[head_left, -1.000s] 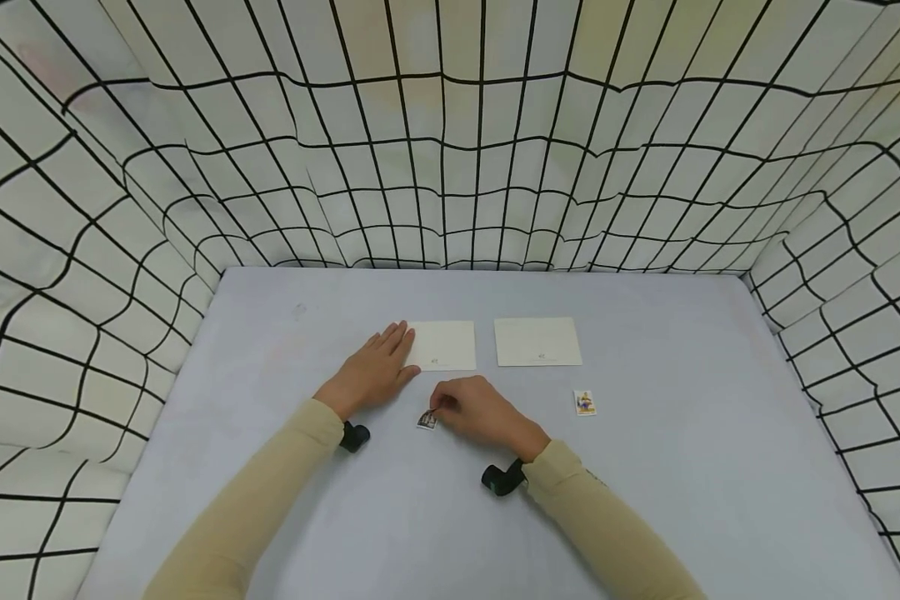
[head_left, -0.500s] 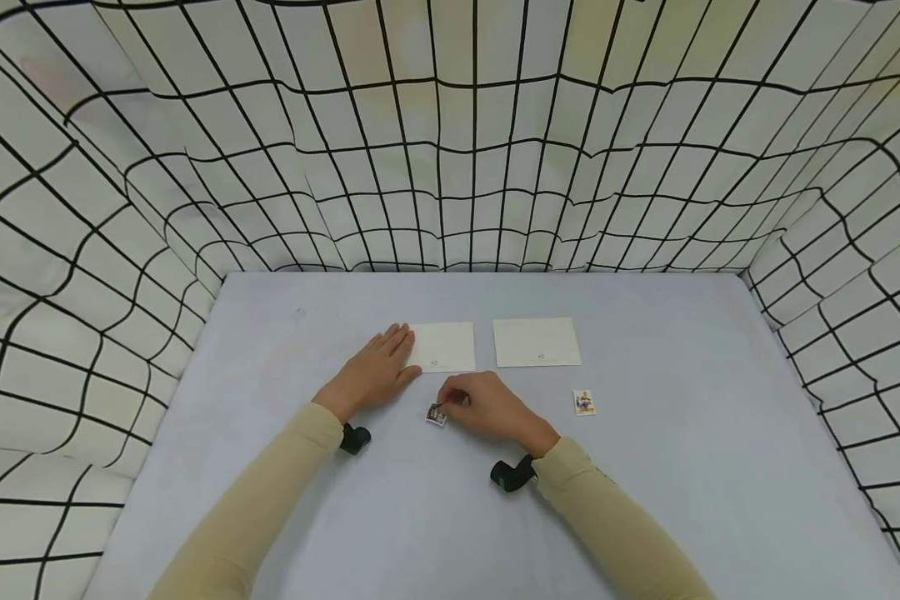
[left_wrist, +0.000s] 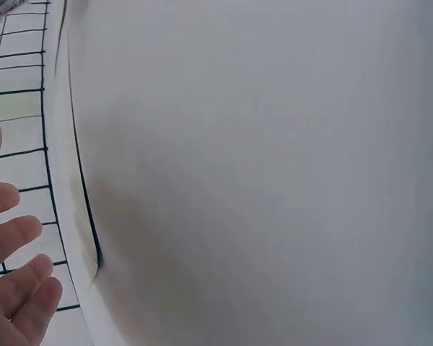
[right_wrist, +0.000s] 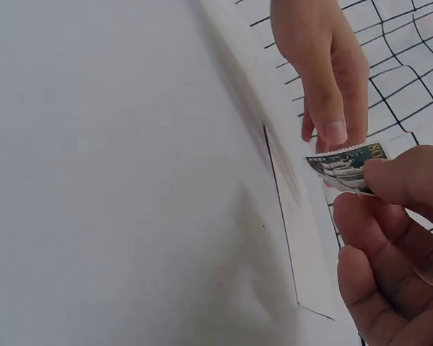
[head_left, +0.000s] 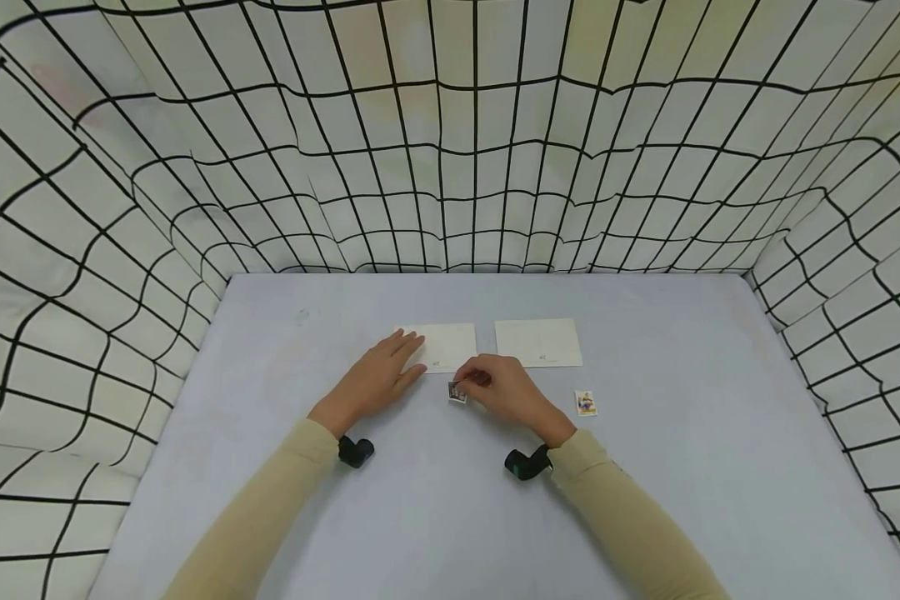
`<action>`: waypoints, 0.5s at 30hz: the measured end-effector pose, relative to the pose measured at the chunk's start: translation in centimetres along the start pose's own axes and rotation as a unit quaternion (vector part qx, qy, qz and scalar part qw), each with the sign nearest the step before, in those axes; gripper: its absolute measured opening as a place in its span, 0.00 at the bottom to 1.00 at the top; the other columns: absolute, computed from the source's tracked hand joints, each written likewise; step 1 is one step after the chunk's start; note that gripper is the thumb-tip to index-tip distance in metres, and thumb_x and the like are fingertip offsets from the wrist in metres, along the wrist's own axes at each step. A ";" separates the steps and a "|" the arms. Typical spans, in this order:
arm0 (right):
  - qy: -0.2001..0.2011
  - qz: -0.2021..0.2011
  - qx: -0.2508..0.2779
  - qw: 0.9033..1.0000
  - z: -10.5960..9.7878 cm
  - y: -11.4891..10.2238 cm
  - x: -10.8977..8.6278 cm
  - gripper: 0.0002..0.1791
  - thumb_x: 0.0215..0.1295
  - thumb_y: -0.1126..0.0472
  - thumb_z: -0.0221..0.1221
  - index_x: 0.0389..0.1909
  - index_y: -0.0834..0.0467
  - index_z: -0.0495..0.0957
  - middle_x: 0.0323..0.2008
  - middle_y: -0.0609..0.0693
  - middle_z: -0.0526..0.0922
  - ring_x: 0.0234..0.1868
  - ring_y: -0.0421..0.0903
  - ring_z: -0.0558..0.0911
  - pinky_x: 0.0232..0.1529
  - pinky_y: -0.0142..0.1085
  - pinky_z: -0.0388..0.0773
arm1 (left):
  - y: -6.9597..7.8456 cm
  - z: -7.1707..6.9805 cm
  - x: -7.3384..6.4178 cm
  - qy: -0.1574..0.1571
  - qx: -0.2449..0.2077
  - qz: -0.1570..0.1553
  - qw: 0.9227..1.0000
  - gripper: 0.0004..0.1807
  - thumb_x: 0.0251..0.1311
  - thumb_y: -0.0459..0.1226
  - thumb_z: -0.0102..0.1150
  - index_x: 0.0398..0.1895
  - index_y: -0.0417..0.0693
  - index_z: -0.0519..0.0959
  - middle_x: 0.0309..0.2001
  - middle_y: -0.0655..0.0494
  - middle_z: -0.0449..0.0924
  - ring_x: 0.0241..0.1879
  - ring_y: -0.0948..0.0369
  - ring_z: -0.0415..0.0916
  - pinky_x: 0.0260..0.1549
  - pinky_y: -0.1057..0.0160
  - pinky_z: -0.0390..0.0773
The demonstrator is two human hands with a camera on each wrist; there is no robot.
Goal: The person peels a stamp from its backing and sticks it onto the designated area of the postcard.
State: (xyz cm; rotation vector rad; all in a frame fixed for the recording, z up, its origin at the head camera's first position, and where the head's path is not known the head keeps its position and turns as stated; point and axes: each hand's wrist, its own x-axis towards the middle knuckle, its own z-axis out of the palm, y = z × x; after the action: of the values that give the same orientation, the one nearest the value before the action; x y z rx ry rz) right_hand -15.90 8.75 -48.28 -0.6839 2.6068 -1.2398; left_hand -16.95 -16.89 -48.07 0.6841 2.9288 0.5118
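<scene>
My right hand (head_left: 512,390) pinches a dark postage stamp (head_left: 457,393) between thumb and fingers, just below the near edge of the left white envelope or card (head_left: 450,350). In the right wrist view the stamp (right_wrist: 339,166) has a perforated edge, a slight bend and the number 80 in one corner. At the left end of that white piece is my left hand (head_left: 371,379), its fingers extended and slightly spread. The left wrist view catches only its fingers (left_wrist: 14,241) at the left edge; whether they touch the paper, I cannot tell.
A second white envelope or card (head_left: 538,343) lies to the right of the first. Nearer me and further right is a colourful stamp (head_left: 586,403) on the white table (head_left: 420,517). White walls with black grid lines (head_left: 472,175) surround the table.
My right hand has carried the dark stamp up and to the right, toward the left white piece. The left hand's fingers have spread a little and shifted slightly.
</scene>
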 end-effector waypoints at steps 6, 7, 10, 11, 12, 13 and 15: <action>0.034 0.027 0.011 0.999 -0.6 0.4 0.0 0.05 0.68 0.59 0.68 0.43 0.50 0.87 0.38 0.45 0.90 0.38 0.37 0.85 0.41 0.31 0.82 | 1.4 0.5 -0.5 0.022 -0.106 -0.023 0.994 0.28 0.79 0.51 0.49 0.75 0.49 0.70 0.73 0.46 0.73 0.75 0.46 0.69 0.73 0.43 0.70; 0.036 0.028 0.014 0.999 -0.7 0.5 0.0 0.05 0.67 0.59 0.68 0.43 0.51 0.87 0.38 0.45 0.90 0.37 0.37 0.85 0.40 0.31 0.82 | 1.7 0.6 -0.6 0.032 -0.128 -0.023 0.991 0.27 0.79 0.50 0.50 0.74 0.49 0.71 0.72 0.48 0.75 0.73 0.47 0.72 0.71 0.44 0.73; 0.041 0.028 0.025 0.998 -0.8 0.6 0.0 0.07 0.67 0.58 0.69 0.44 0.51 0.87 0.37 0.46 0.90 0.37 0.38 0.86 0.40 0.31 0.82 | 2.5 1.2 -0.8 0.060 -0.181 -0.015 0.982 0.25 0.79 0.48 0.51 0.71 0.47 0.75 0.68 0.50 0.80 0.66 0.49 0.80 0.65 0.47 0.79; 0.042 0.030 0.030 0.998 -0.9 0.6 0.0 0.07 0.67 0.58 0.69 0.44 0.52 0.87 0.38 0.47 0.91 0.37 0.38 0.86 0.40 0.31 0.81 | 2.8 1.4 -0.9 0.068 -0.197 -0.014 0.978 0.24 0.78 0.47 0.52 0.70 0.46 0.76 0.67 0.50 0.81 0.63 0.50 0.82 0.63 0.47 0.81; 0.042 0.031 0.036 0.998 -0.9 0.6 0.0 0.07 0.67 0.58 0.69 0.44 0.52 0.87 0.38 0.47 0.91 0.37 0.38 0.87 0.39 0.31 0.82 | 3.0 1.6 -0.9 0.073 -0.213 -0.015 0.974 0.24 0.78 0.47 0.53 0.69 0.45 0.76 0.65 0.50 0.82 0.61 0.51 0.83 0.61 0.48 0.82; 0.043 0.034 0.042 0.998 -1.0 0.6 -0.1 0.08 0.66 0.57 0.69 0.44 0.52 0.87 0.37 0.48 0.91 0.37 0.38 0.87 0.39 0.31 0.82 | 3.3 1.8 -1.0 0.079 -0.230 -0.014 0.970 0.24 0.78 0.46 0.54 0.68 0.44 0.77 0.64 0.50 0.83 0.59 0.51 0.85 0.59 0.48 0.83; 0.044 0.038 0.055 0.997 -1.1 0.6 -0.1 0.09 0.66 0.57 0.70 0.44 0.52 0.87 0.37 0.48 0.91 0.37 0.39 0.88 0.39 0.31 0.82 | 3.8 2.2 -1.1 0.083 -0.261 -0.021 0.962 0.24 0.76 0.46 0.56 0.68 0.43 0.77 0.62 0.50 0.85 0.57 0.52 0.86 0.58 0.49 0.84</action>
State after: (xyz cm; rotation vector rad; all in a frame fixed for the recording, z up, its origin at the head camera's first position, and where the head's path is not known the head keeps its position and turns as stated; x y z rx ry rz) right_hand -16.36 9.88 -48.06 -0.5172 2.5831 -1.4087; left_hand -13.98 -13.50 -48.86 0.5241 2.7413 1.3260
